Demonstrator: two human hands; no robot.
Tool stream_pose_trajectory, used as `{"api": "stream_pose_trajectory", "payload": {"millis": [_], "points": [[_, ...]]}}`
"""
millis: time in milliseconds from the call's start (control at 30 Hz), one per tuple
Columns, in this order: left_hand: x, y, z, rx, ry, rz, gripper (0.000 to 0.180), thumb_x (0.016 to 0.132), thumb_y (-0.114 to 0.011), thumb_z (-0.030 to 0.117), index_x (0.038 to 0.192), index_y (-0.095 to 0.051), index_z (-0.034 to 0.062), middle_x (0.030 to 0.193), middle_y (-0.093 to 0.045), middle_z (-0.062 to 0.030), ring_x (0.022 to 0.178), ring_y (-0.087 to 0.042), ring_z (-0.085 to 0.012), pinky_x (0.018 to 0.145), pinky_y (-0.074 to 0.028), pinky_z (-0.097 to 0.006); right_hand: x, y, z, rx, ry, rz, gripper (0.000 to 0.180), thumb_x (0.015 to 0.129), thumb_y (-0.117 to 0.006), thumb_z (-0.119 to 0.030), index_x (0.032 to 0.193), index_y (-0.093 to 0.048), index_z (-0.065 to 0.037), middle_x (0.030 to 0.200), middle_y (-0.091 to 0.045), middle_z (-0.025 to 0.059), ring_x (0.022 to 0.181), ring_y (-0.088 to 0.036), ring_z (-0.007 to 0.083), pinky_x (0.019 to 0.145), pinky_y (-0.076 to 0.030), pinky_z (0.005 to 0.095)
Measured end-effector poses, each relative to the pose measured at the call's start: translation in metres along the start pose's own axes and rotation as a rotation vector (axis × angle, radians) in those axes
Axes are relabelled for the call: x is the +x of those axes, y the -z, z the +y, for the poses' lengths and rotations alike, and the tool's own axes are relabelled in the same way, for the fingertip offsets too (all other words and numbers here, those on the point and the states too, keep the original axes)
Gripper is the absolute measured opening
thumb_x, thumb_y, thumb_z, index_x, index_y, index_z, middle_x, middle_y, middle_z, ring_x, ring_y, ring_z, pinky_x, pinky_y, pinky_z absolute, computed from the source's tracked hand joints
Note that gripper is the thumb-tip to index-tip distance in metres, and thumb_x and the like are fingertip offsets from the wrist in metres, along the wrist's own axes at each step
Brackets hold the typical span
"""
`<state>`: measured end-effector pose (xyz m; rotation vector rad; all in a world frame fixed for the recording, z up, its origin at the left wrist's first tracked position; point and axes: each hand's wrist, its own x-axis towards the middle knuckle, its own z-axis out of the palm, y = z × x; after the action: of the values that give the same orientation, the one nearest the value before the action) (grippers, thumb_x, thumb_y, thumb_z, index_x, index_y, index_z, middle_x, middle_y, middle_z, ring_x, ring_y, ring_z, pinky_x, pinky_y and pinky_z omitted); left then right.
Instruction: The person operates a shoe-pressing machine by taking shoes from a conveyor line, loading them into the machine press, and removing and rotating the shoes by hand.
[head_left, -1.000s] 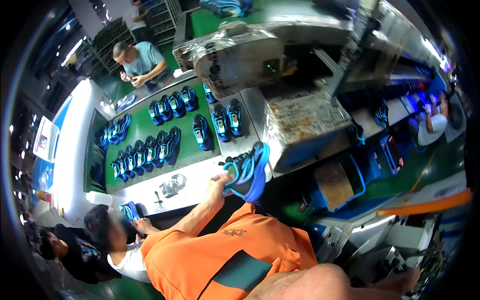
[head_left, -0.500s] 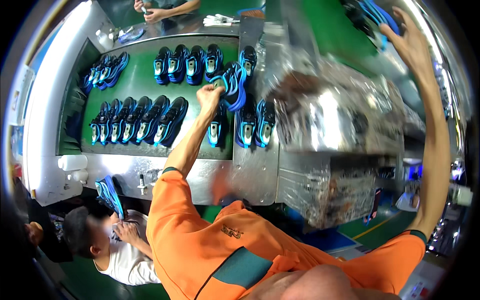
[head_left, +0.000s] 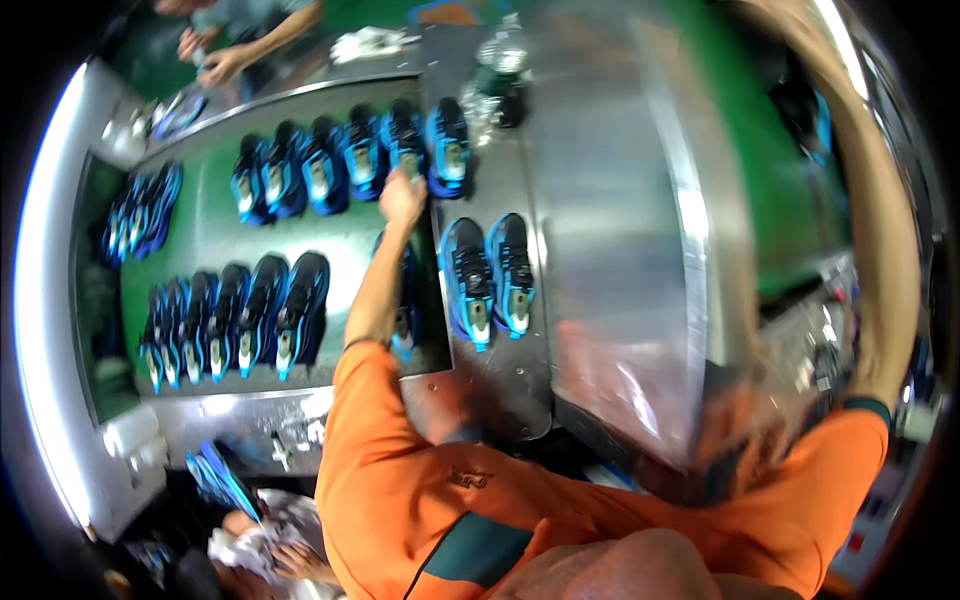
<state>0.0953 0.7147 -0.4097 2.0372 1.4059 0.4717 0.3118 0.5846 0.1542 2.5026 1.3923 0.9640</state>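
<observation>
My left hand (head_left: 402, 197) is closed at the heel of a black and blue sneaker (head_left: 403, 130), which stands on the green belt (head_left: 215, 240) at the right end of the far row. Beside it on the metal plate is another sneaker (head_left: 447, 145). Partly behind my left forearm stands a sneaker (head_left: 405, 310). My right arm stretches to the upper right, where my right hand (head_left: 790, 18) is smeared and cut by the edge. Below that hand, a dark blue-edged sneaker (head_left: 808, 115) shows blurred.
A near row of sneakers (head_left: 240, 320) and a far-left cluster (head_left: 145, 210) stand on the belt. Two sneakers (head_left: 488, 275) sit on the metal plate (head_left: 500, 385). White gloves (head_left: 370, 44) lie at the back. Co-workers' hands (head_left: 222, 66) show far left; another person (head_left: 270, 550) sits near left.
My left hand has brought the sneaker from the air down into the far row. My right hand has shifted up toward the edge. The view has turned, and the plastic-wrapped stack at right looks different.
</observation>
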Motion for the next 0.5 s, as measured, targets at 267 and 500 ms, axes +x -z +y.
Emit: {"api": "stream_pose_trajectory", "payload": {"millis": [267,500], "points": [[-0.289,0.111,0.070,-0.786,-0.127,-0.321,0.016,0.080,-0.067,0.003,0.065,-0.064,0.0000,0.055,-0.051,-0.0008,0.053,-0.044,-0.0054,0.050,-0.036,-0.021,-0.091,0.120,0.063,0.594,0.248,0.553,0.084,0.059,-0.077,-0.024,0.127,-0.038,0.005,0.113,-0.057,0.0231,0.105,-0.056,0.0344,0.092,-0.045,0.0397],[-0.400,0.176,0.271,-1.469,-0.627,-1.250,0.087,0.078,-0.062,0.060,0.129,-0.043,-0.0075,0.134,-0.044,-0.0252,0.119,-0.051,-0.0361,0.101,-0.041,-0.046,-0.299,0.247,0.129,1.474,0.009,0.250,0.042,0.069,-0.074,-0.021,0.099,-0.057,0.004,0.082,-0.062,0.0084,0.070,-0.060,0.0145,0.062,-0.048,0.0263]]}}
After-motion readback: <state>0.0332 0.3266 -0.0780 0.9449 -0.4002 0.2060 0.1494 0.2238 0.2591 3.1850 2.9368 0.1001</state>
